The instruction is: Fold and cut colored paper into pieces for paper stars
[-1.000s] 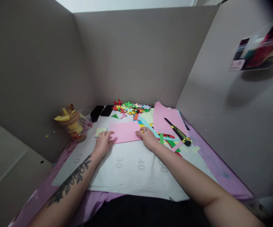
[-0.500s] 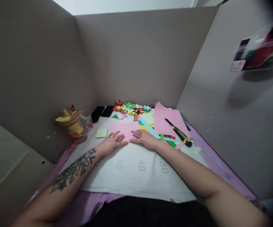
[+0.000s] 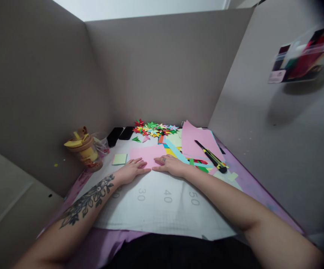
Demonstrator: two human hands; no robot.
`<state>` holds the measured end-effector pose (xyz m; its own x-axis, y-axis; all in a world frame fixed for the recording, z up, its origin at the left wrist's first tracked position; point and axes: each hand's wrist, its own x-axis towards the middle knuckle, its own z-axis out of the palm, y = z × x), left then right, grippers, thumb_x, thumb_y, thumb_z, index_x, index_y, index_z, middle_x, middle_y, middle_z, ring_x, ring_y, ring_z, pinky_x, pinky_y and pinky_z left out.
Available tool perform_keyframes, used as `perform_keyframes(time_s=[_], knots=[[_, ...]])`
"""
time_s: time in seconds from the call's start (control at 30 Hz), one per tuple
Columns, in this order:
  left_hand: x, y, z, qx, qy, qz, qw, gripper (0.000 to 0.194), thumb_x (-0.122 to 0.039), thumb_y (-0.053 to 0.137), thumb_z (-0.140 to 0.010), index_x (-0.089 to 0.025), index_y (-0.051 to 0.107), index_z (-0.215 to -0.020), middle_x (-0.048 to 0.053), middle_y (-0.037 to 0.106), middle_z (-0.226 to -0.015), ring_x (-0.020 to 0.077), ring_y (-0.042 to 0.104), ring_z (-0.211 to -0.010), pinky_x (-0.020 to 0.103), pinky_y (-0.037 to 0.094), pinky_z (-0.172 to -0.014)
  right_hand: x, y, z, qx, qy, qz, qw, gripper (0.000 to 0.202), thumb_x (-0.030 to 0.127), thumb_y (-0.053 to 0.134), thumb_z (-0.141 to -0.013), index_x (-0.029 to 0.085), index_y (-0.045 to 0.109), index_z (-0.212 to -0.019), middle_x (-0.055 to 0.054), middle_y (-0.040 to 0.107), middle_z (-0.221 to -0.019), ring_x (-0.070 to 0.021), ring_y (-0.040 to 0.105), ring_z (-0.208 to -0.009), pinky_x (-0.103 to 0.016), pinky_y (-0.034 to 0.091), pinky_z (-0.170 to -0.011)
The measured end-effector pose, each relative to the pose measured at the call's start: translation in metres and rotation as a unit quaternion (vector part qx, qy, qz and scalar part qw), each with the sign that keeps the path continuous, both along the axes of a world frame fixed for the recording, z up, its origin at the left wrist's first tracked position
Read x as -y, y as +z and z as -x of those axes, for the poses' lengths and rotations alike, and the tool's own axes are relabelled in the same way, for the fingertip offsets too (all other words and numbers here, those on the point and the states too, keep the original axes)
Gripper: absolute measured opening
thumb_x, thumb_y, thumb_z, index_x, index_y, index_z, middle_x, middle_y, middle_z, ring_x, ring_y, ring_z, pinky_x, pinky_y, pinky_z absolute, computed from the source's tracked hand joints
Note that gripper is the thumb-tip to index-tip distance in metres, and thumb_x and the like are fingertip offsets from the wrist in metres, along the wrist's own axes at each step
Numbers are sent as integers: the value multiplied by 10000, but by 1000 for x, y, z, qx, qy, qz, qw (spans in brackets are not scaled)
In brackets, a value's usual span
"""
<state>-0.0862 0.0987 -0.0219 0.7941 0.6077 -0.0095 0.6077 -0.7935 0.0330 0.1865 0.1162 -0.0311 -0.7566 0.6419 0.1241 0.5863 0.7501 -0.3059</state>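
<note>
A pink sheet of paper (image 3: 147, 151) lies flat on the white mat (image 3: 156, 216) with printed numbers. My left hand (image 3: 130, 170) rests on its lower left part, fingers stretched out. From the other side my right hand (image 3: 170, 165) lies on the lower right part, its fingers also extended. Both hands' index fingers and thumbs point inward and nearly meet at the near edge of the sheet. Just left of the sheet sits a pale green square of paper (image 3: 119, 159). Colored paper strips (image 3: 176, 148) lie beyond my right hand.
Folded paper stars (image 3: 153, 129) are heaped at the back. A utility knife (image 3: 210, 156) lies on larger pink sheets (image 3: 197, 140) at right. Two dark phones (image 3: 115, 137) and a tumbler (image 3: 85, 151) stand at left. Grey panels enclose the table; a pouch (image 3: 299, 61) hangs on the right one.
Both hands stay on the pink sheet with only a slight shift of the fingers. The whole view has moved a little.
</note>
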Motion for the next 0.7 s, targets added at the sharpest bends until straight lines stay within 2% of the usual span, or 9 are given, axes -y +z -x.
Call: perform_keyframes(time_s=[0.17,0.3,0.37,0.53,0.7], knots=[[5,4,-4,5,19,-1,1000,475,-171,363,-915,-428,433,-1308,12,444,-1388,255,297,-1325,433,263,-1026,-3,-2,0,-4,-10,-4,1000,461,485,447,-895,328,456,-1328,-54,557,-1264,-223,479,-1139,-346,358,-941],[22,10,2,-16,86,-8,996,453,-159,372,-891,-374,511,-1264,18,491,-1344,265,336,-1299,426,313,-990,2,-6,-10,32,59,-73,995,346,337,393,-945,331,529,-1263,-39,542,-1295,-211,464,-1165,-367,348,-943],[34,14,8,-41,132,-15,990,449,-142,378,-869,-338,546,-1237,31,512,-1324,282,355,-1282,434,339,-959,6,-9,-18,43,62,-100,992,346,278,383,-946,305,552,-1246,-49,553,-1287,-214,473,-1157,-377,361,-926],[64,19,17,-73,217,-45,972,458,-90,348,-838,-235,573,-1210,88,546,-1277,309,385,-1250,452,358,-910,20,-13,-36,66,-29,-97,993,363,193,375,-919,244,596,-1202,-48,587,-1249,-222,503,-1134,-372,375,-917],[74,19,11,-79,241,-50,966,440,-64,339,-824,-156,584,-1177,129,564,-1231,278,396,-1242,418,342,-934,36,-7,-37,113,-109,-84,984,363,140,394,-874,197,616,-1156,-86,608,-1206,-235,516,-1095,-372,364,-912]])
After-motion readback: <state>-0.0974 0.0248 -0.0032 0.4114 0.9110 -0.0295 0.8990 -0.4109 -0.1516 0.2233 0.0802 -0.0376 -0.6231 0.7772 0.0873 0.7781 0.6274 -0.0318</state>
